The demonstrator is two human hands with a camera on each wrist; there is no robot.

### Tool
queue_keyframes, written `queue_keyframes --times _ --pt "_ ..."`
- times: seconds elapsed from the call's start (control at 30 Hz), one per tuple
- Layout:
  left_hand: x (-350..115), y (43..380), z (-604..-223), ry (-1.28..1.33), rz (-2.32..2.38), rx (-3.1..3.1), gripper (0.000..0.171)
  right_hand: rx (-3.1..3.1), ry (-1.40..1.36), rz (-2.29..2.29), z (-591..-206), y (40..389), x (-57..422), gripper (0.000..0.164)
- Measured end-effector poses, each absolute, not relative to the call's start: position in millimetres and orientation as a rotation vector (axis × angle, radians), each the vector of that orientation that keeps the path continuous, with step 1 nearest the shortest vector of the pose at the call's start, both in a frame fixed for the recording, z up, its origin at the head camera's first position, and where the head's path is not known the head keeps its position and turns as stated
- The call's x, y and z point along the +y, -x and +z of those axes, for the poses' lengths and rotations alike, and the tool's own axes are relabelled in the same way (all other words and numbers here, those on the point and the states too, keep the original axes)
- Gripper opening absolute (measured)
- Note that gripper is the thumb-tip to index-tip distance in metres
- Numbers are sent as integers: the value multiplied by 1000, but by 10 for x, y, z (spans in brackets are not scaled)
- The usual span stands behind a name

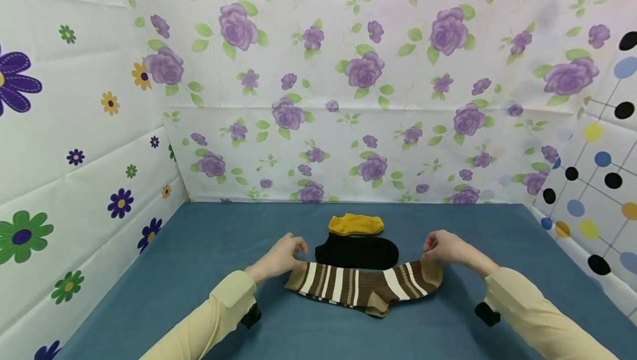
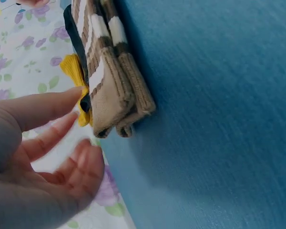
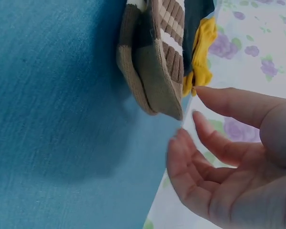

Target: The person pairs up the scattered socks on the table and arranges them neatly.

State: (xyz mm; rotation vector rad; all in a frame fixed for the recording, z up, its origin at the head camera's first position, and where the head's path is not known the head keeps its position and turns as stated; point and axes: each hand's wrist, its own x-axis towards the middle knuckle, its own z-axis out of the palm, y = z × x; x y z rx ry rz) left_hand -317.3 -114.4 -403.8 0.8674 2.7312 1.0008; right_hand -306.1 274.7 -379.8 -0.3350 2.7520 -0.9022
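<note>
A pair of brown, tan and white striped socks (image 1: 343,285) lies stretched sideways on the table, one on top of the other, as both wrist views show. At the tan cuff end (image 2: 109,107) is my left hand (image 1: 280,257), its thumb beside the cuff and its fingers loosely bent with nothing between them. By the tan toe end (image 3: 164,90) my right hand (image 1: 448,248) hovers, thumb and fingers apart and holding nothing. Just behind the striped pair lies a black sock (image 1: 357,252), and behind that a yellow sock (image 1: 355,224).
Blue cloth (image 1: 224,238) covers the table. A floral sheet (image 1: 318,144) hangs along its back edge. Patterned sheets stand at the left (image 1: 94,144) and right (image 1: 597,194) sides. Each sleeved forearm has a dark wrist device below it.
</note>
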Motion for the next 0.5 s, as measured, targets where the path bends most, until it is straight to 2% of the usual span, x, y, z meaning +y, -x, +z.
queue_keyframes --times 0.23,0.5 --pt "-1094 3184 -4075 -1167 869 2641 11 2796 373 -976 -3826 3034 2717 7" --pt "-1070 3150 -4106 -1159 804 2621 18 2671 512 -1106 -3931 3046 2733 8"
